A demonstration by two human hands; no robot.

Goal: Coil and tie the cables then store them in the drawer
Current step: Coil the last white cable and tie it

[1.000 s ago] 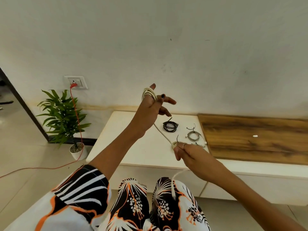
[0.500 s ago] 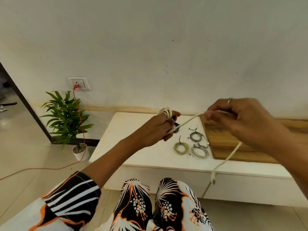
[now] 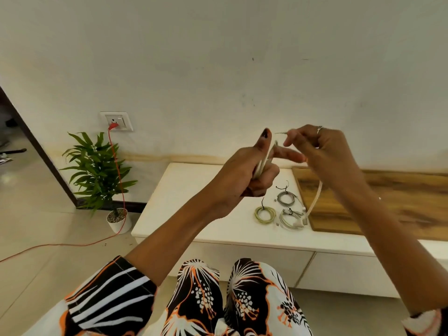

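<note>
My left hand [image 3: 244, 175] is raised above the low white cabinet [image 3: 194, 214] and grips a coil of cream cable [image 3: 263, 163] wound round its fingers. My right hand [image 3: 324, 151] is close beside it and pinches the same cable's free end. The loose tail [image 3: 314, 202] hangs down from that hand, ending in a plug near the cabinet top. Three tied coils lie on the cabinet: a yellow-green one [image 3: 265, 214], a grey one [image 3: 286, 198] and a pale one [image 3: 289, 219]. The cabinet's drawer fronts [image 3: 339, 272] are shut.
A wooden board [image 3: 388, 202] covers the cabinet's right part. A potted plant [image 3: 99, 170] stands on the floor at the left below a wall socket [image 3: 116, 121]. A red cord [image 3: 118, 180] runs from it across the floor. My patterned trousers [image 3: 218, 299] fill the bottom.
My right hand has swung from the far right in toward my left hand, bringing the cable's end over the coil. The hanging tail is shorter. My left hand rose and turned thumb-up.
</note>
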